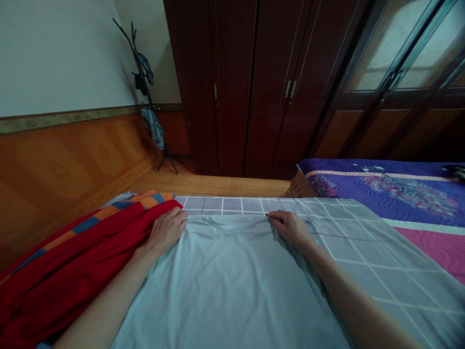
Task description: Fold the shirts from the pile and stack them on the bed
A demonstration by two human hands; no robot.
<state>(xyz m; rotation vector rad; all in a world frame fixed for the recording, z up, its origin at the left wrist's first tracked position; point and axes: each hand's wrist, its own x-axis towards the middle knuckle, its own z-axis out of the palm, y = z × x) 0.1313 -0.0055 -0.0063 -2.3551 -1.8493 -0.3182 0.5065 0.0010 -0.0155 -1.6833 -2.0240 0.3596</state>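
Note:
A pale blue-grey cloth (232, 281), which looks like a garment, lies spread out in front of me with light creases. My left hand (167, 231) is at its far left corner, fingers curled over the edge and closed on it. At the far right corner, my right hand (288, 227) pinches the cloth between thumb and fingers. Red clothing (90, 257) with an orange and blue striped edge is heaped under and beside my left forearm. Beneath everything is a grey bed sheet (366, 247) with a white grid pattern.
To the right is another bed with a purple floral cover (407, 194). Across the wooden floor (218, 184) stands a dark red wardrobe (232, 87). A black coat stand (143, 82) with a few hanging items is in the far left corner. Glass-paned doors (392, 58) are at the far right.

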